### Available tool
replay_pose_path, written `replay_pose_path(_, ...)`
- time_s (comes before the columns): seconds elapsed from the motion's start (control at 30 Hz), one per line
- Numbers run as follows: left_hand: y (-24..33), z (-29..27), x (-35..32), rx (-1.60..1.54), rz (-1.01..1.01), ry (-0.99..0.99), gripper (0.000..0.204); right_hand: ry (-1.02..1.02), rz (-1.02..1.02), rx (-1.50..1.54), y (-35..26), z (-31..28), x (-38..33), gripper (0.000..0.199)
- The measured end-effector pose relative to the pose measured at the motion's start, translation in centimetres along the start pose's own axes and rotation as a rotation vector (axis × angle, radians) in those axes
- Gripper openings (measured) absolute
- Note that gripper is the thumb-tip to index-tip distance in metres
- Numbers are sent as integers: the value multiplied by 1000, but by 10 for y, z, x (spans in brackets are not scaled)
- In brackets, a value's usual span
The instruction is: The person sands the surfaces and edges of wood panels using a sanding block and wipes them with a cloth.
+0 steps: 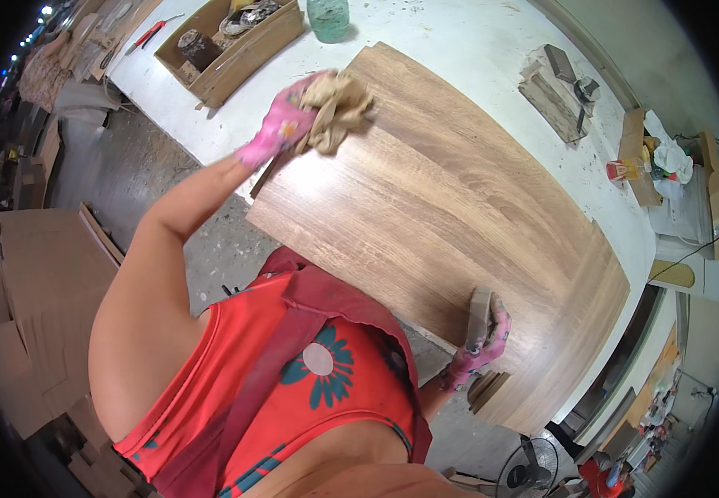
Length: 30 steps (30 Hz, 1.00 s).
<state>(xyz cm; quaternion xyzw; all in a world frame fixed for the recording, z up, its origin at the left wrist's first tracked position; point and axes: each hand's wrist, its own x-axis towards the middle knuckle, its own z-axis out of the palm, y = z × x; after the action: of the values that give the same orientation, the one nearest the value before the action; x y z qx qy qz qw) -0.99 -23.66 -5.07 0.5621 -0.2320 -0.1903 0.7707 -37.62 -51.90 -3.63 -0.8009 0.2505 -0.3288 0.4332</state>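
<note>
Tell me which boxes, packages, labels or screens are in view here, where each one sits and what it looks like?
Open cardboard box: far left end of the white table, long, brown, holding odds and ends.
Small cardboard box: right side of the table, brown, open, with white cloth or paper beside it.
Green jar: far edge of the table beyond the wooden board, round, see-through.
No labels, signs or screens can be made out.

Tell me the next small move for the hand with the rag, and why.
Probably draw the left hand and its tan rag back along the wooden panel toward the body. The rag sits bunched at the far corner, most of the surface lies nearer, and the right hand grips the near edge to steady it.
</note>
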Motion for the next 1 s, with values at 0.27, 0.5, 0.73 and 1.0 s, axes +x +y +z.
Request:
replay_pose_path(0.27, 58, 9, -169, 831, 61, -200, 68, 76, 151, 184, 20, -8, -7, 46)
replay_pose_path(0.5, 74, -13, -112, 1035, -48, -35, 43, 336, 115, -236, 49, -50, 77, 37)
replay_pose_path(0.73, -2, -46, -26, -1, -431, -168, 42, 412, 207, -706, 78, -46, 135, 35)
replay_pose_path(1.0, 43, -76, -12, 201, -245, 42, 36, 488, 273, -704, 56, 14, 123, 46)
